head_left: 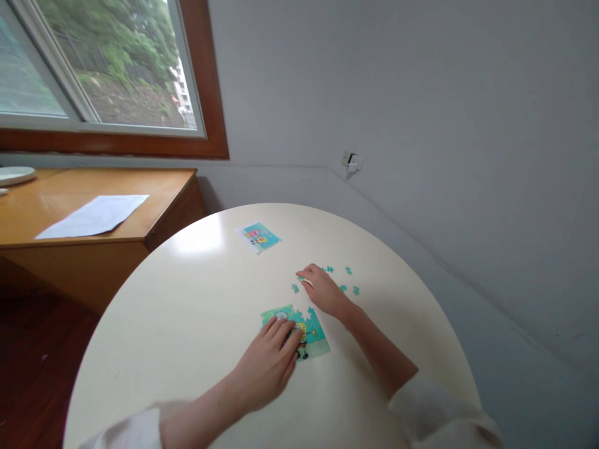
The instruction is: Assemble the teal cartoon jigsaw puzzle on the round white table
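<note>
My left hand (269, 358) lies flat on a partly assembled jigsaw puzzle (318, 342), its fingers stretched over the cartoon picture and covering part of it. The puzzle is teal and green, with a jagged gap along its far edge. Beyond that edge my right hand (325, 292) is low over the table, thumb and forefinger around a small teal puzzle piece (301, 278) that is mostly hidden. A loose puzzle piece (295, 288) rests just left of the right thumb. Several more loose pieces (356, 290) lie scattered to the right of this hand, some partly behind it.
The round white table (187, 312) carries a small cartoon picture sheet (260, 237) near its far side. At the left stands a wooden desk (163, 187) with white paper (98, 215) on it. A wall socket with a plug (352, 161) is behind the table.
</note>
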Demonstrator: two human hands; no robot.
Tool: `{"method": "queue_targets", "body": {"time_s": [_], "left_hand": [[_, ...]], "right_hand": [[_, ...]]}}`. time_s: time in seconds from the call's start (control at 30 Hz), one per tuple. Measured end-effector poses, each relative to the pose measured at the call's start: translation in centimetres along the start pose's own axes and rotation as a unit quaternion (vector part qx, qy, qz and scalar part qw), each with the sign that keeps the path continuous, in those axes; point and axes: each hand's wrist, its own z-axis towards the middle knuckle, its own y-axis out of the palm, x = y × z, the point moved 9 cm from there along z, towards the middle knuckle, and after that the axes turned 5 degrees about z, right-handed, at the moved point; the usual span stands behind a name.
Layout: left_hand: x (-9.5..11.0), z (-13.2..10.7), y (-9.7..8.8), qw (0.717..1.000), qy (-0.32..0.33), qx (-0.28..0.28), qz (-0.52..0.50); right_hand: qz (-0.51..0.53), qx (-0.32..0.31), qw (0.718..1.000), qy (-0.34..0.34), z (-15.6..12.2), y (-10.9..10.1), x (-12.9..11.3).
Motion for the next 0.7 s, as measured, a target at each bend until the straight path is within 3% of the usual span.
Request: {"method": "queue_targets", "body": {"time_s": [0.17, 0.37, 0.57, 0.7], "left_hand": [[-0.3, -0.2, -0.2, 0.999, 0.001, -0.004, -0.044], [-1.2, -0.3, -0.7, 0.997, -0.026, 0.018, -0.077], [-5.3, -0.7, -2.3, 0.982, -0.134, 0.07, -0.11], [-8.2, -1.5, -2.1, 0.961, -0.215, 0.085, -0.15]], "right_hand": [[-0.074, -0.039, 0.996, 0.009, 0.8, 1.9, 1.1], [-0.04, -0.011, 0.999, 0.026, 0.6, 2.0, 2.6], [-0.003, 0.042, 0.999, 0.021, -0.1, 1.4, 3.8], [0.011, 0.057, 0.998, 0.01, -0.5, 1.2, 3.9]]}}
